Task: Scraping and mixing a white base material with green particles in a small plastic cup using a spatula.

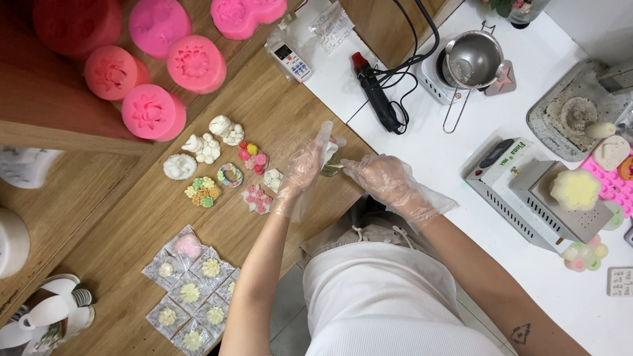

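Both my hands wear thin clear gloves and meet over the edge of the wooden worktop [132,224]. My left hand [300,173] pinches a small clear bag [324,142] by its upper part, the grip closed on the film. My right hand [382,179] touches the same bag from the other side, fingers closed on its lower end, where a small greenish piece [331,168] sits, probably inside the bag, though the gloves blur it.

Below my left grip, near my body, lie several bagged flower pieces [191,293]. Just left of that grip lie loose, coloured and white flower-shaped pieces [217,168]. Farther off on that side stand pink round moulds [153,112]. Beyond both grips lie a black heat tool [377,95] and a steel pot [471,59] on a small white hotplate [428,79]. Right of my right grip stands a white sealing machine [527,198].
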